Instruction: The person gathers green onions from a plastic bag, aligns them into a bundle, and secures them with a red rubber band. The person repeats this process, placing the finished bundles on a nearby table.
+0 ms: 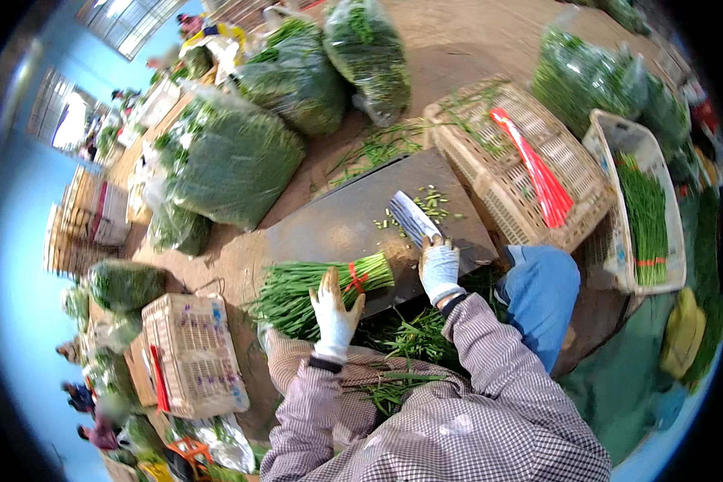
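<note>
My left hand (336,316), in a white work glove with stained fingertips, lies on a bunch of long green stems (289,295) that looks like garlic chives. Its thumb is spread from the fingers; whether it grips the bunch is unclear. A red tie (356,278) circles the stems close to their pale cut ends. In my right hand (438,270), also gloved, is a broad-bladed knife (411,215), its blade pointing away from me over the dark board (331,211). Short cut stem pieces (432,203) lie scattered beside the blade.
An upturned plastic crate (482,175) bearing red ties (533,172) stands beyond the board, right. Farther right, a white crate (675,241) holds tied stems (641,223). Large bags of greens (229,156) stand ahead. Another crate (196,355) is at left. Loose leaves (419,334) lie near my lap.
</note>
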Available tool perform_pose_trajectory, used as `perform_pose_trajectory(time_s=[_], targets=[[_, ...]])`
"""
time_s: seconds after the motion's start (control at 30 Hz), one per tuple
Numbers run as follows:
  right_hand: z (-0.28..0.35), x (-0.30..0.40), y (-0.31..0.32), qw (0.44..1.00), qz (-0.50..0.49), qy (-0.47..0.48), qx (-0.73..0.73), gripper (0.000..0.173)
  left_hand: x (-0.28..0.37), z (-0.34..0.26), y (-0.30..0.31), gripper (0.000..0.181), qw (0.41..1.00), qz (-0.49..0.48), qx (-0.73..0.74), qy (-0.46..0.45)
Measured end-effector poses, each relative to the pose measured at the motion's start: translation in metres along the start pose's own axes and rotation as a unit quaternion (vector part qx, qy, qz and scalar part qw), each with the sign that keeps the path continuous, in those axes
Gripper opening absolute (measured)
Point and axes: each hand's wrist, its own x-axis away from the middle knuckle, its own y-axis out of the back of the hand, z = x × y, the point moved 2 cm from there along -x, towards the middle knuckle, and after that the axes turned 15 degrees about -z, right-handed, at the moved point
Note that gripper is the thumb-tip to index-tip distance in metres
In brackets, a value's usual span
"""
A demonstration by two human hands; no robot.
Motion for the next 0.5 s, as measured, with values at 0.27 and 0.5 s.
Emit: perform_pose_trajectory(time_s=[0.27,0.5], targets=[[0.140,0.017,-0.018,0.867,0.107,0.486,0.029,0.109,0.114,-0.039,0.002,0.051,0.883,-0.024,0.320,0.342],[0.138,-0.038,0.008,0.792,0.455,0.202,-0.353,0.077,0.118,-0.022,0.014,0.074,0.633,0.003,0.527,0.567]])
